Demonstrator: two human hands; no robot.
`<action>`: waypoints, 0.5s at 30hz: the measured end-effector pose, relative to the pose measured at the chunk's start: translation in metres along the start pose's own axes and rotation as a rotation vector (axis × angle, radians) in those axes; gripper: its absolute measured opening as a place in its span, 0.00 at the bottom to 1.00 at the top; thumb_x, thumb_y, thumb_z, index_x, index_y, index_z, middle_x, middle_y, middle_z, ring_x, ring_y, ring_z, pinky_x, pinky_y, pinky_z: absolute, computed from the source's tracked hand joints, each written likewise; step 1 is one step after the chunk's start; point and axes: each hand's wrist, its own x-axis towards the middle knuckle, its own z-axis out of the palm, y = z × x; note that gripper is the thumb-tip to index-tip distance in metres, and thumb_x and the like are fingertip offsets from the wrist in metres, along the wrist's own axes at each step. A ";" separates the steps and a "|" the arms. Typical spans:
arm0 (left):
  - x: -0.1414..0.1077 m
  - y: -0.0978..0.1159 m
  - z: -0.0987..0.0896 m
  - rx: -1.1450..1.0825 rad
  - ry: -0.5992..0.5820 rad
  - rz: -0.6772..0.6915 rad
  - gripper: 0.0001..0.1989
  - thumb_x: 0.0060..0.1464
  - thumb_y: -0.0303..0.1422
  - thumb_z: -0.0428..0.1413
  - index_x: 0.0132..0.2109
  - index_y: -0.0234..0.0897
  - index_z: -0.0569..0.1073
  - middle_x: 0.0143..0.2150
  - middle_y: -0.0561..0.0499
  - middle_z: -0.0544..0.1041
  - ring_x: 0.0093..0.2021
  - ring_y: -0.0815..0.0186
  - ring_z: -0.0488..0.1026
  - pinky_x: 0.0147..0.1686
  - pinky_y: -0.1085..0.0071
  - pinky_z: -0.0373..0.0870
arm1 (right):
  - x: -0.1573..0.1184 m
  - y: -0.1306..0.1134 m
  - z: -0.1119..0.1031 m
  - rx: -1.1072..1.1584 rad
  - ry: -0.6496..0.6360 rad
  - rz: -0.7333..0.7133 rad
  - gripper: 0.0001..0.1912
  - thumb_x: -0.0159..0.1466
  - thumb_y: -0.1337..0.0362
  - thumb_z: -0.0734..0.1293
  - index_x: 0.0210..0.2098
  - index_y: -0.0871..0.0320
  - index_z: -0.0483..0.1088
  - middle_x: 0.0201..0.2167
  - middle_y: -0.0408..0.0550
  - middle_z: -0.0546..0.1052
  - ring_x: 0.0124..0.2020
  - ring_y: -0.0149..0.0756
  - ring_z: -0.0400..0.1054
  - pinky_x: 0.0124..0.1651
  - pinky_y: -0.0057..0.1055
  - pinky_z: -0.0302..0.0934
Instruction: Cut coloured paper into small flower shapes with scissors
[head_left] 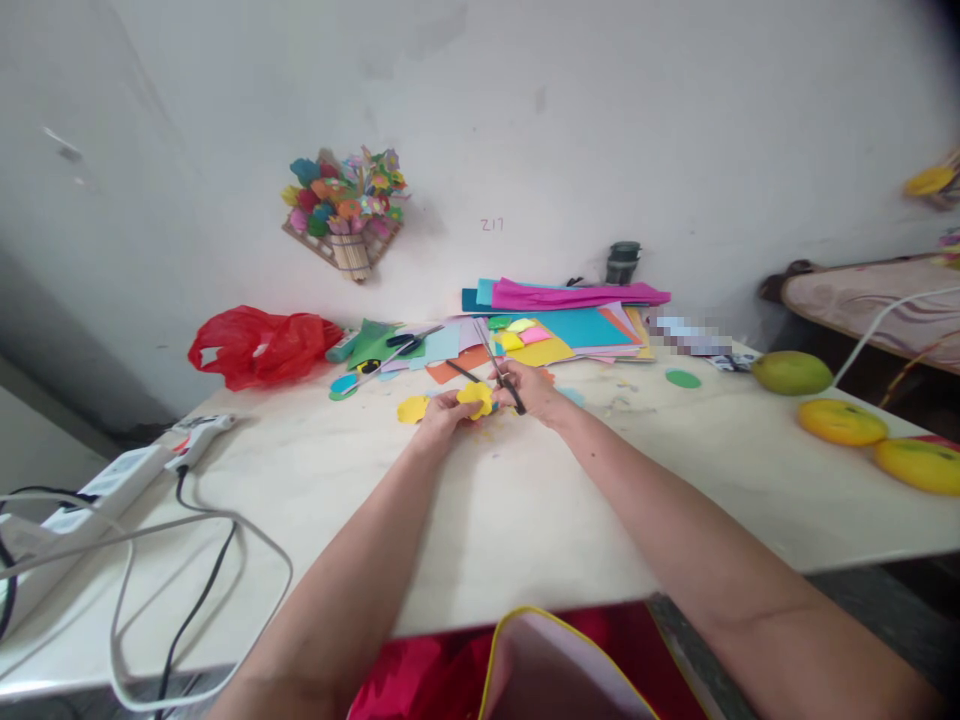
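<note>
My left hand (448, 412) is closed on a yellow flower-shaped cutout (475, 399), pinching it between thumb and fingers just above the table. Dark-handled scissors (491, 350) are in my right hand (534, 388), their blades spread apart and pointing up and away, close beside the cutout. Another yellow cutout (412, 409) lies on the table to the left of my left hand. Small scraps lie around and below both hands. My fingers partly hide the scissor handles and the flower's edge.
Behind my hands lie coloured sheets (592, 328), a second pair of scissors (405, 343) and a red plastic bag (262, 345). A hot glue gun (201, 440), power strip (112, 490) and loose cables occupy the left side. Several mangoes (844, 422) and a green disc (683, 378) are right.
</note>
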 end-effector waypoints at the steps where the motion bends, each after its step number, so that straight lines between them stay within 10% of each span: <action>1: 0.000 0.000 0.000 -0.014 0.022 0.011 0.13 0.34 0.33 0.66 0.30 0.32 0.76 0.26 0.49 0.77 0.21 0.70 0.70 0.25 0.73 0.67 | 0.000 0.000 0.001 -0.004 0.000 0.002 0.14 0.45 0.72 0.67 0.33 0.59 0.65 0.18 0.35 0.68 0.19 0.26 0.63 0.24 0.22 0.58; 15: 0.003 0.000 -0.001 -0.242 0.168 0.075 0.12 0.34 0.28 0.65 0.31 0.30 0.76 0.31 0.46 0.78 0.34 0.62 0.77 0.33 0.71 0.72 | -0.003 0.000 -0.024 -0.189 -0.332 0.139 0.15 0.55 0.56 0.68 0.25 0.61 0.63 0.19 0.45 0.73 0.17 0.27 0.67 0.13 0.20 0.50</action>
